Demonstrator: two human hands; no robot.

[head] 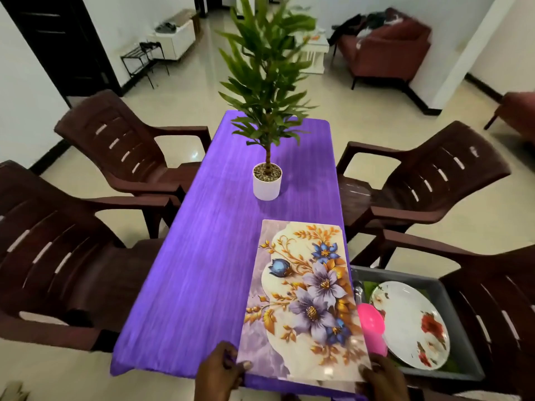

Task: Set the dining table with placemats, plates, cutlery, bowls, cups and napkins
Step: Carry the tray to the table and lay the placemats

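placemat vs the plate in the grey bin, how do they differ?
The placemat is rectangular; the plate is round. The placemat lies on the purple table, held at its near edge by the left hand and right hand; the plate rests tilted in the grey bin, untouched. The placemat has purple and blue flowers with gold leaves; the plate has red flowers. Both are pale with floral prints.

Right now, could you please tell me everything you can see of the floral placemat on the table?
The placemat is a glossy rectangle printed with purple and blue flowers and golden leaves on a cream and lilac ground. It lies flat on the near right part of the purple table, long side running away from the person. The left hand pinches its near left corner and the right hand holds its near right corner. Its right edge overhangs toward the grey tray.
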